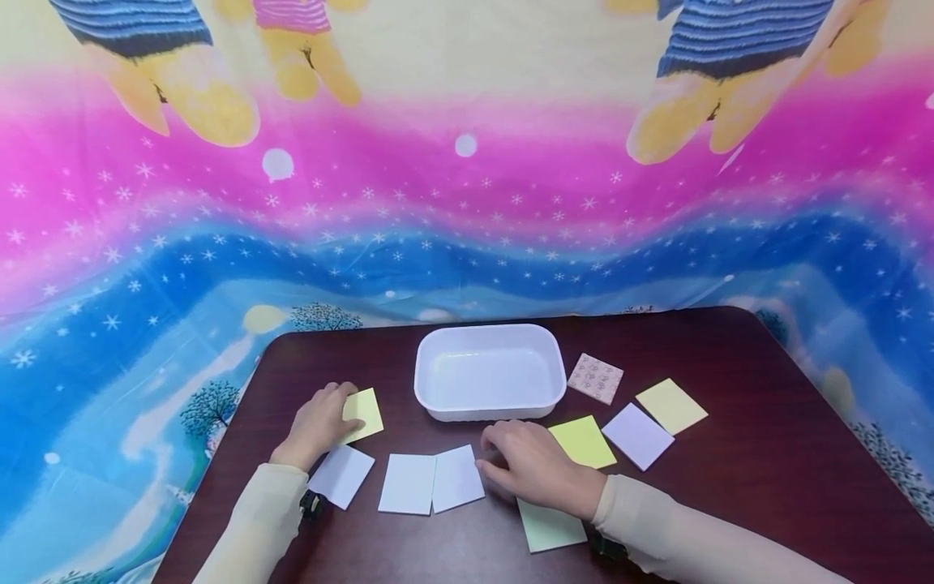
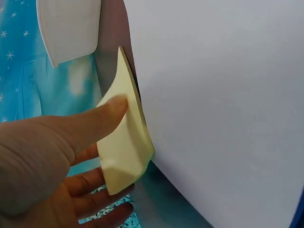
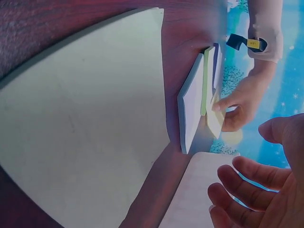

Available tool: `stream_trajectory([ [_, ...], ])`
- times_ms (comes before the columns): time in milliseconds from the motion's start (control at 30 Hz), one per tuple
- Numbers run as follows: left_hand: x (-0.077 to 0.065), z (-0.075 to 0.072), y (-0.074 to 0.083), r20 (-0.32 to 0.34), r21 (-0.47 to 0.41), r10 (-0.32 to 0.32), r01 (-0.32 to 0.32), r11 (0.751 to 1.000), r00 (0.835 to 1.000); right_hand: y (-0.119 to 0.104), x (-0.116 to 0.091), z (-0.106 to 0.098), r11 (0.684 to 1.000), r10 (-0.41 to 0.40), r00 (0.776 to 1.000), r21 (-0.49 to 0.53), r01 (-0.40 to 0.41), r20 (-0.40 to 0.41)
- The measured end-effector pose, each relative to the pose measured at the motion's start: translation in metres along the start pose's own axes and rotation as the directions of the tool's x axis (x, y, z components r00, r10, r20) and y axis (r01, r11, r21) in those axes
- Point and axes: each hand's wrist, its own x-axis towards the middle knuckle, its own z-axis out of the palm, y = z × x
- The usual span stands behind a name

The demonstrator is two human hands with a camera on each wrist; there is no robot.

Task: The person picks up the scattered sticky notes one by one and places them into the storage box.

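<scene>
A: Quick, which step is running?

B: Picking up, I'd say. The left hand (image 1: pixel 317 426) is pinching the pale yellow pad (image 1: pixel 365 415): thumb is pressing the face, fingers are backing it from behind. Narrow grip, pad-thick.

A: Pad's location?

B: It's sitting left of the white tub (image 1: pixel 489 410), near, not touching. A white pad (image 1: pixel 343 478) is lying just below the same hand. Whether the yellow is clearing the dark table (image 1: pixel 759 487), can't tell.

A: Right hand (image 1: pixel 540 469)?

B: Holding nothing. Fingers are curving loosely, thumb is standing wide. It's hanging over the green pad (image 1: pixel 552 529), beside 2 joined white pads (image 1: pixel 407 484); can't tell if it's brushing the nearer of them.

A: Others?

B: 4 on the right: the bright yellow pad (image 1: pixel 589 440) is peeking out behind that hand, then lilac pad (image 1: pixel 638 436), cream pad (image 1: pixel 673 405), patterned pad (image 1: pixel 596 378) beside the tub.

A: Next move, what's it calling for?

B: My read: on the left, a snug pinch and a straight lift, so the yellow isn't dragging over its white neighbour. On the right, thumb and fingers closing on 1 pad edge only; those pads are lying close, so grabbing 2 is the risk.
</scene>
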Motion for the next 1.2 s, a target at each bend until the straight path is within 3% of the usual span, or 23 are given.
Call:
stream_trajectory([
  [200, 0.001, -0.004, -0.001, -0.075, -0.034, 0.023, -0.026, 0.999, 0.997, 0.000, 0.001, -0.001, 1.000, -0.005, 1.000, -0.004, 0.005, -0.003],
  [667, -0.003, -0.021, 0.011, -0.049, -0.122, 0.022, -0.027, 0.992, 0.999, 0.000, 0.002, 0.001, 0.999, -0.043, 0.999, -0.029, 0.042, -0.029],
  [1033, -0.010, -0.036, 0.024, -0.071, -0.134, 0.046, -0.055, 0.989, 0.996, -0.003, 0.006, 0.000, 0.997, -0.069, 0.997, -0.038, 0.068, -0.026],
  [1200, -0.013, -0.040, 0.027, -0.119, -0.121, 0.062, -0.076, 0.990, 0.991, -0.007, 0.009, 0.001, 0.996, -0.079, 0.997, -0.048, 0.078, -0.023],
])
